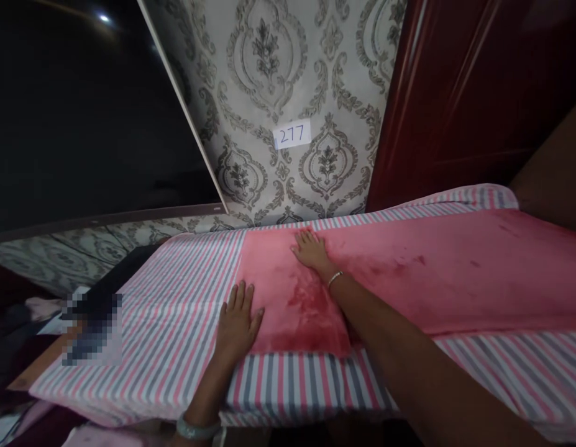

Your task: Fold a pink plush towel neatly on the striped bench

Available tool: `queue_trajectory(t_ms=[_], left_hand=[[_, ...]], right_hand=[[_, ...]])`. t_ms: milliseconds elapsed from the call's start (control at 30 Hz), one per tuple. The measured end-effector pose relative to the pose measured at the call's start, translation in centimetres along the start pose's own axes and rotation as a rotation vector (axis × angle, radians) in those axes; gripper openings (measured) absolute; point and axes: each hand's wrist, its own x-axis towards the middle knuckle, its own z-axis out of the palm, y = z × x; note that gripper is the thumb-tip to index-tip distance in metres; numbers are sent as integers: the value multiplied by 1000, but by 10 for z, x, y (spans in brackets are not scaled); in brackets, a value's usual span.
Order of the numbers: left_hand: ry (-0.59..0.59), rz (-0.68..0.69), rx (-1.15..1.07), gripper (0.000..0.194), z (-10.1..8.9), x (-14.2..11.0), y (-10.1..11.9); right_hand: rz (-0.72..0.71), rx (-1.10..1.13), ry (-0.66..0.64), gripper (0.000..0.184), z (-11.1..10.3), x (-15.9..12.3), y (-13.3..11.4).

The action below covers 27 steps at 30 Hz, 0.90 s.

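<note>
A long pink fabric piece with darker, brushed-looking patches (483, 267) lies along a striped cloth (185, 298). Its left end is folded over, making a square double layer (273, 279). My left hand (236, 320) lies flat with fingers stretched out, mostly on the striped cloth, its thumb at the fold's left edge. Farther back, my right hand (310, 249) rests palm down, fingers spread, on the folded layer near its far right corner. Neither hand grips anything. Whatever is beneath the folded layer is hidden.
A large dark screen (92, 112) stands at the back left. Behind the table, patterned wallpaper (269, 56) bears a paper label (292, 133) reading 277. A dark red wooden panel (465, 93) rises at the back right. Blurred cloth items (43, 308) lie at the left.
</note>
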Motion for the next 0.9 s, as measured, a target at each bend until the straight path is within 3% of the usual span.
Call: queue_trajectory(t_ms=[100,167,300,400,500,667,767,900], left_hand=[[-84,-10,10,60,-14,8,-4],[-92,-4,3,55,-30,28,-2],[-49,119,-145,58,-56,104,29],[-133,193,-215,62,-53,169,63],[-226,263,-208,60,-30,209,85],[-159,269,-152,61,10,221,88],[-129,209,-117,63,12,223,75],[-197,18,-61,67,2,230,44]], right_hand=[[19,-14,-2,62,24,-1,11],[9,-9,15,62,30,0,14],[3,8,25,63,29,2,14],[1,15,38,62,28,2,14],[3,17,31,61,29,2,15],[34,30,0,59,31,6,16],[38,39,-19,61,30,6,16],[36,54,-34,63,29,5,16]])
